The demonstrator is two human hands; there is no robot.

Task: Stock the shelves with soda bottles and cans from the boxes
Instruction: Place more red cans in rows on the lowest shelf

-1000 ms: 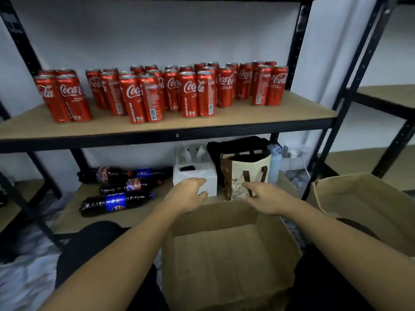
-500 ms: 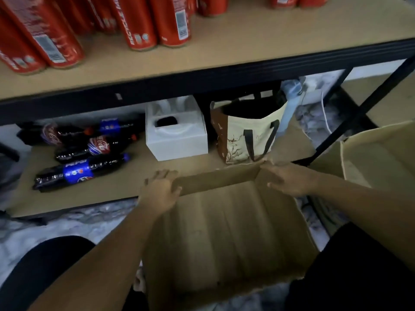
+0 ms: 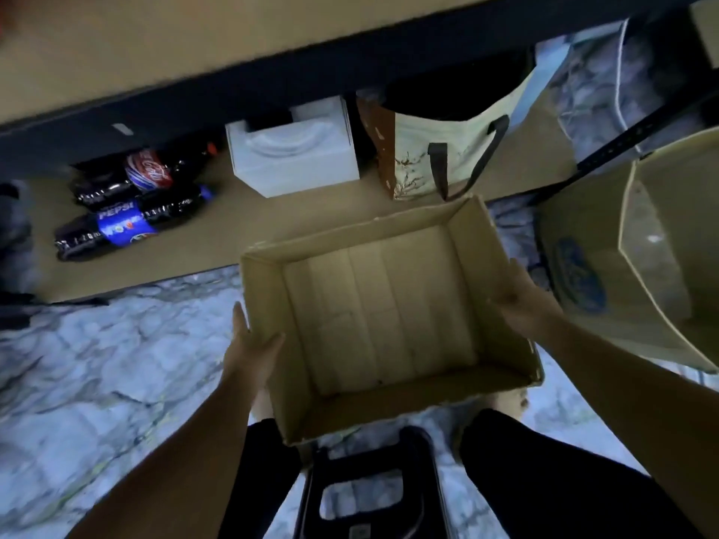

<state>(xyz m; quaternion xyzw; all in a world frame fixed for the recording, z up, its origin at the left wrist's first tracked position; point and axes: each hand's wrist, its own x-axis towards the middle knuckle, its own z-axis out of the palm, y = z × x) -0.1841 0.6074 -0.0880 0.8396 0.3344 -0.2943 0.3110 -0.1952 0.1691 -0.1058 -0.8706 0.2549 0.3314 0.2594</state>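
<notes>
An empty brown cardboard box (image 3: 389, 305) sits open in front of me, over the marbled floor. My left hand (image 3: 251, 344) holds its left wall, fingers along the outside and thumb over the rim. My right hand (image 3: 521, 301) grips the right wall in the same way. A Pepsi bottle (image 3: 124, 227) and a Coca-Cola bottle (image 3: 148, 175) lie on their sides on the low shelf (image 3: 202, 250) at the left. The upper shelf board (image 3: 155, 44) fills the top of the view; no cans show.
A white box (image 3: 295, 157) and a pale tote bag (image 3: 439, 157) stand on the low shelf behind the cardboard box. A second open carton (image 3: 583, 243) stands at the right. A black stool (image 3: 369, 488) is between my legs. A black shelf post (image 3: 622, 138) runs at the right.
The view has tilted down, so the cans on the upper shelf are out of sight. My hands moved from the box's far edge to its side walls, and the box came closer to me.
</notes>
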